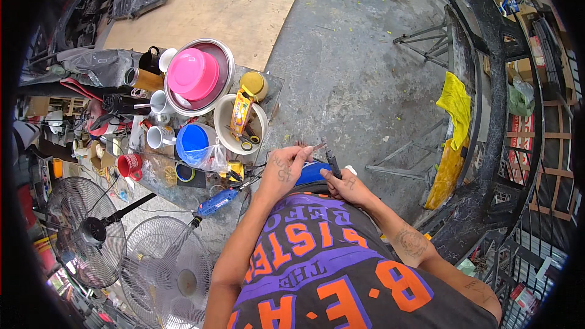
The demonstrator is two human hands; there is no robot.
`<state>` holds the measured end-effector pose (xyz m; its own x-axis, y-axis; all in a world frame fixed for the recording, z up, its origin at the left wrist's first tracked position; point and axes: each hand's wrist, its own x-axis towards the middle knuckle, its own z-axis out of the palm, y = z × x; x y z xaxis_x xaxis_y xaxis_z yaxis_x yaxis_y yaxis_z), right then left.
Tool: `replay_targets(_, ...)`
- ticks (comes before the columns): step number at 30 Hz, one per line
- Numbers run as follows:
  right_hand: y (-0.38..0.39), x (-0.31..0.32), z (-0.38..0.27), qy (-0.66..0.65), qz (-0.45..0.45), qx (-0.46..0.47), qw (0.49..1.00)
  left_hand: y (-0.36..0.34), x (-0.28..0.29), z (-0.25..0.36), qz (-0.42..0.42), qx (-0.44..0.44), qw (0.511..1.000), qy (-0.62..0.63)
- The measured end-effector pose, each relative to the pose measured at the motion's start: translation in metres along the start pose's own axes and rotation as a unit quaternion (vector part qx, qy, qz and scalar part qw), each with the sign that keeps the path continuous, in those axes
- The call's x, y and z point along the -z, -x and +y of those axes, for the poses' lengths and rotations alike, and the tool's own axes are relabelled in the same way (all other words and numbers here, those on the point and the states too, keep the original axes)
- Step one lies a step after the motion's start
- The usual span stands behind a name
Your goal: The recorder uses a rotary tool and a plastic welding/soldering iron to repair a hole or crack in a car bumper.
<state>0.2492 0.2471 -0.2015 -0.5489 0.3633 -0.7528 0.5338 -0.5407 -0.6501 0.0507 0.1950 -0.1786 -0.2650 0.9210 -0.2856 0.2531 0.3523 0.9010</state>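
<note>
In front of my body, my right hand (347, 186) is closed round a slim dark handpiece (331, 161), its tip pointing up and away from me. Just left of it, my left hand (288, 169) pinches a small thin reddish-brown piece (319, 145) close to the handpiece's tip. Whether tip and piece touch, I cannot tell. A blue rotary tool body (218, 201) lies to the left, past my left forearm. Behind my hands, a bright blue item (309, 173) is partly hidden.
At left, a crowded table carries a cream bowl (260, 137) with scissors, a pink basin (192, 74), a blue-lidded tub (194, 144) and several mugs. Two fans (177, 277) stand lower left. At right are a yellow cloth (456, 109), metal stands and a large black frame (496, 122).
</note>
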Motion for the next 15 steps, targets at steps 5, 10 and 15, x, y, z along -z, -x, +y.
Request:
replay_targets(5,0.003,-0.001,-0.005,0.002,0.005,-0.003,1.0,-0.003,-0.003,-0.007,-0.015,0.03,0.999,0.043)
replay_targets(10,0.001,0.002,-0.001,0.006,0.003,-0.012,1.0,-0.003,0.0,0.004,-0.006,0.039,0.999,0.023)
replay_targets(15,0.001,0.003,-0.001,0.004,0.003,-0.017,1.0,-0.004,0.001,0.005,-0.002,0.035,0.999,0.022)
